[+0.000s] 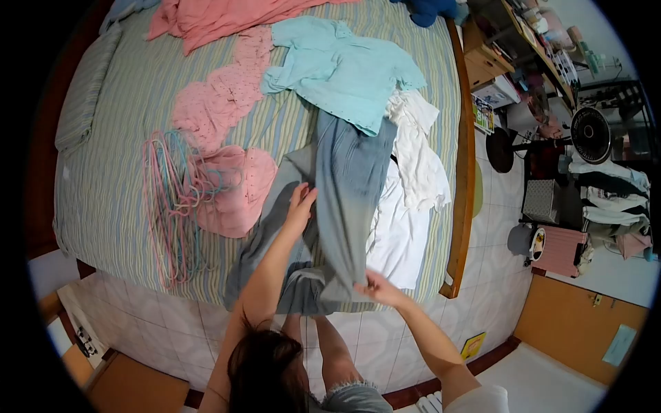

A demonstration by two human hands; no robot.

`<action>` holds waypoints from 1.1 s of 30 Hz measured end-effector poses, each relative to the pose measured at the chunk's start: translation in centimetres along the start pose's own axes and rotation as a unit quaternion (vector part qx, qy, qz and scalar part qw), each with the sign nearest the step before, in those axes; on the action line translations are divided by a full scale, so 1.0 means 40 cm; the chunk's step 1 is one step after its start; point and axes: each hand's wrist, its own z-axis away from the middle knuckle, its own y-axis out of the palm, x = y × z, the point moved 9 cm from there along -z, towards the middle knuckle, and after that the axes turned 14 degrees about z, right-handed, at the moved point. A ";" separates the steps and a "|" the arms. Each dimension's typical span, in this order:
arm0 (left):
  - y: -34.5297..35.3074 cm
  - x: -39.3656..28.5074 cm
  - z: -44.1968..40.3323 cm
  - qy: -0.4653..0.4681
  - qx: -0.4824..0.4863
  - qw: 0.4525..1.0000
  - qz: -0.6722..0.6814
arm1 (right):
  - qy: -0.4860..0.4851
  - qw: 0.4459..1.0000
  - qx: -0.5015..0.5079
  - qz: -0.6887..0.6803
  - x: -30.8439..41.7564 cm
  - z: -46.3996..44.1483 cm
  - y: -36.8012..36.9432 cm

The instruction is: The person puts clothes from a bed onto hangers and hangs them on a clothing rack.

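Note:
Blue-grey jeans [351,179] lie along the bed, one leg spread out toward the bed's near edge and the other out to the left. My right hand [379,288] pinches the lower end of the right-hand leg. Above the left-hand leg is my left hand [301,201], its fingers stretched and apart; whether it touches the cloth I cannot tell. A light turquoise shirt [351,69] covers the waist of the jeans. White shirts [413,151] lie just to their right.
On the left are a pile of pink and blue hangers [175,199] and a pink dotted garment [237,193]. A coral cloth [206,20] lies at the bed's far end. The wooden bed rail [461,158] runs along the right, with a standing fan [591,135] beyond it.

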 end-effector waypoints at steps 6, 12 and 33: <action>0.056 0.061 0.009 0.054 -0.045 0.938 -0.340 | 0.077 0.877 0.199 0.430 -0.182 0.069 0.056; 0.034 0.076 0.079 0.114 0.001 0.935 -0.334 | 0.018 0.945 -0.249 0.210 -0.189 -0.110 -0.319; 0.050 -0.192 0.303 0.292 0.069 0.901 -0.313 | -0.203 0.881 -0.102 0.414 0.427 -0.061 -0.202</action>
